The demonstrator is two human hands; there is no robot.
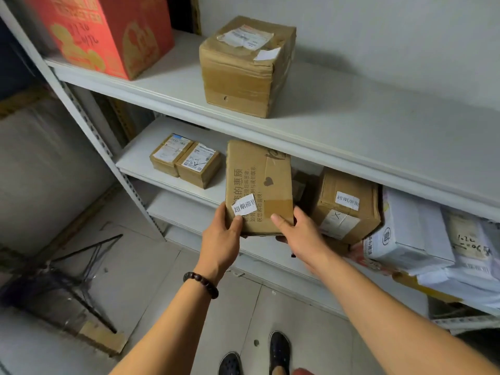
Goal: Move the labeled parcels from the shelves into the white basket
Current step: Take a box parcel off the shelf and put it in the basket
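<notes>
At far left a black wire-legged stool lies tipped on the pale tiled floor, with a scrap of cardboard near it. The perforated upright of the white metal shelving slants up past them, and a plain pale wall backs the shelves. On the top shelf a red carton stands at the left end, and apart from it sits a taped brown box with a torn shipping label on its lid. One level down, the middle shelf holds two small parcels touching side by side, each with a printed label. Just right of them is the long cardboard parcel — held at the shelf's front edge, tilted, its far end under the top shelf's lip, a white paper slip stuck near its lower left corner. The left hand, a dark bead bracelet on its wrist, grips the parcel's near left corner with the thumb on that slip; the right hand grasps the near right corner, thumb laid on the top face, fingers hidden beneath. Beside it to the right a squat box with a similar white slip rests on the shelf, and further right white mailers are heaped — some bearing handwriting. Low between the forearms, two dark shoes stand on the tiles.
</notes>
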